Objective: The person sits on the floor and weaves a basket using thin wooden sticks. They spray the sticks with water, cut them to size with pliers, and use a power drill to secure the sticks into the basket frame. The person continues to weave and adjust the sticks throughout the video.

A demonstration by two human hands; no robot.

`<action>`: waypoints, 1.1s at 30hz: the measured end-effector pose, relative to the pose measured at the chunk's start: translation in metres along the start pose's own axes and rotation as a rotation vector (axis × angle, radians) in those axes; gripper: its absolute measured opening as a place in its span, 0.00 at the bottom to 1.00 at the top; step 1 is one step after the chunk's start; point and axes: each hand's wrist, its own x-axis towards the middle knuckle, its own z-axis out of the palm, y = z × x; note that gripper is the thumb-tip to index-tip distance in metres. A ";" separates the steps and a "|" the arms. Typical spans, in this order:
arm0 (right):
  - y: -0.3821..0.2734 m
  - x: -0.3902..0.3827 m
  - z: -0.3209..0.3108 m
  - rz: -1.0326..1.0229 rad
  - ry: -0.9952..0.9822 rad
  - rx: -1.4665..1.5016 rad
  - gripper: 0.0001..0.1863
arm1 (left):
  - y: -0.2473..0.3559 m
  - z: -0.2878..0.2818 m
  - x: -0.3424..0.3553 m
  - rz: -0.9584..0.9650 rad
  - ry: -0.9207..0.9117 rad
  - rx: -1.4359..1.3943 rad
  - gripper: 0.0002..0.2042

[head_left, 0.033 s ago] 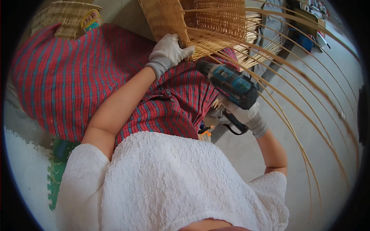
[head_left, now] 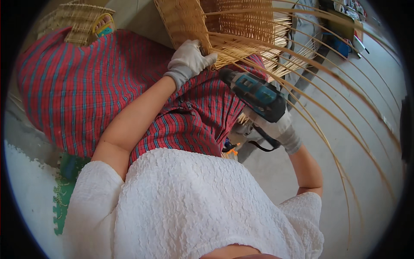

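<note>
- Red checked cloth with blue and white lines [head_left: 86, 86]: spread over the person's lap, filling the upper left and centre of the view; it lies under the left forearm and directly below the drill.
- Small woven wicker piece, pale straw colour [head_left: 79, 21]: rests at the top left, on the far edge of the cloth, well apart from both hands.
- Green foam floor mat with toothed edge [head_left: 64, 190]: lower left, partly hidden by the white textured sleeve.
- Grey concrete floor [head_left: 276, 172]: bare part at right, crossed by the loose canes.
- Half-woven wicker basket, honey-coloured cane [head_left: 194, 21]: top centre, above the lap; its long unwoven canes sweep in arcs rightward and downward, passing in front of the drill and the right wrist.
- Left hand [head_left: 187, 60], in a white work glove: closed on the basket's lower woven edge, fingers curled over the rim.
- Right hand [head_left: 280, 125], in a white work glove: clenched round the drill's grip, mostly hidden behind the tool's body.
- Teal and black cordless drill [head_left: 254, 93]: just right of the left hand; its long axis slants from lower right to upper left, nose towards the basket's edge.
</note>
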 end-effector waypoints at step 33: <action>0.105 -0.156 0.225 -0.077 0.793 0.754 0.38 | 0.093 0.108 -0.172 -0.275 -1.273 -0.790 0.38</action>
